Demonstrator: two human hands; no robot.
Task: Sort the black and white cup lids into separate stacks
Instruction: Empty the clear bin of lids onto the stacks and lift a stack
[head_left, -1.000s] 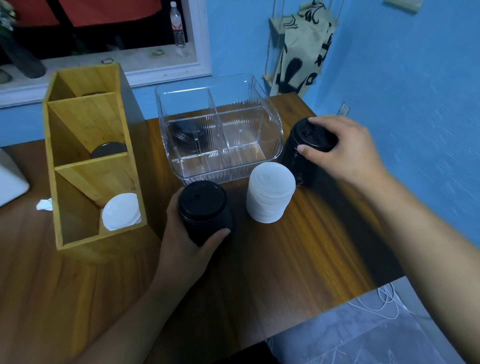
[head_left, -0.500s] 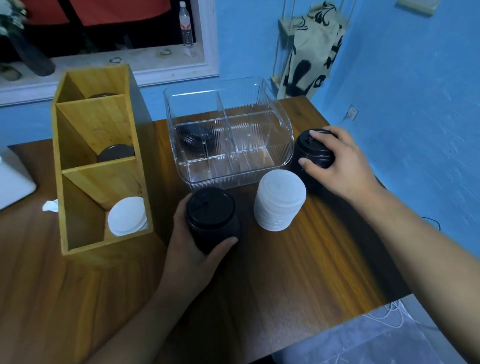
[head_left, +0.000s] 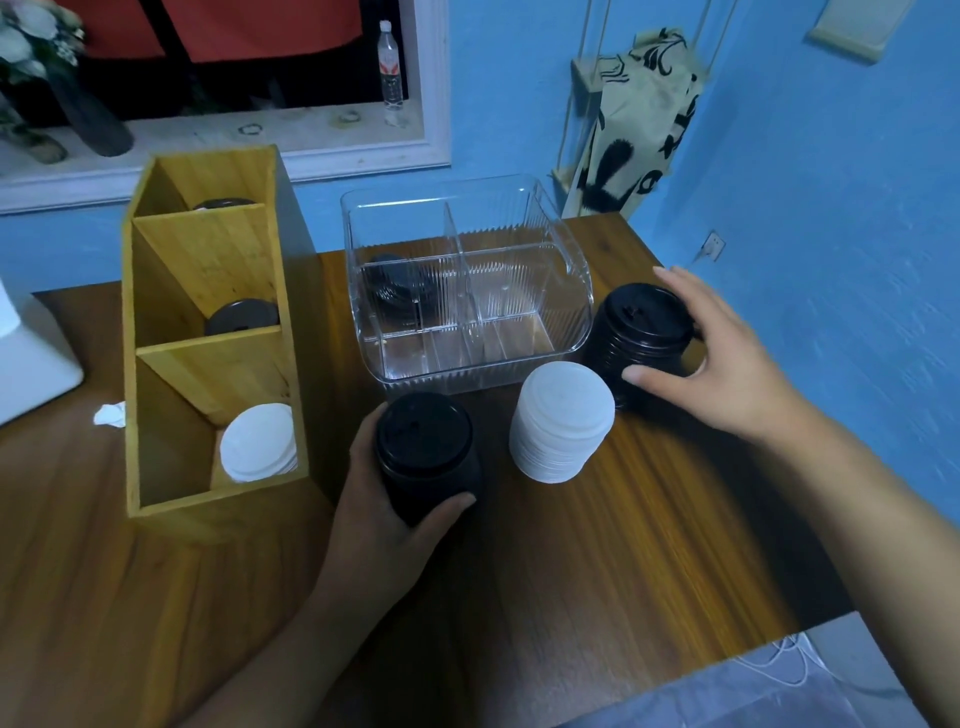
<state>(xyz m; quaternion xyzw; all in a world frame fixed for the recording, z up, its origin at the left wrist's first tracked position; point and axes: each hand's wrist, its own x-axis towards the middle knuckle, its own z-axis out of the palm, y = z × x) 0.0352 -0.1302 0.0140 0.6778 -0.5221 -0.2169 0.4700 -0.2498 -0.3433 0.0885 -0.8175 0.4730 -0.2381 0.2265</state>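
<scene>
Three lid stacks stand on the wooden table (head_left: 571, 571) in front of a clear bin. My left hand (head_left: 379, 525) grips the left black lid stack (head_left: 423, 441), thumb on its near side. A white lid stack (head_left: 563, 421) stands free in the middle. My right hand (head_left: 727, 374) lies spread beside the right black lid stack (head_left: 639, 332), fingers fairly straight, thumb touching its front side.
A wooden organizer (head_left: 208, 374) at the left holds white lids (head_left: 257, 441) in its near compartment and a black lid (head_left: 241, 317) in the middle one. The clear divided bin (head_left: 467, 312) holds a black lid (head_left: 395, 286). The table's edge lies to the right.
My right hand has slid off the top of the right black stack and its fingers have spread out beside it. My left hand still holds its stack.
</scene>
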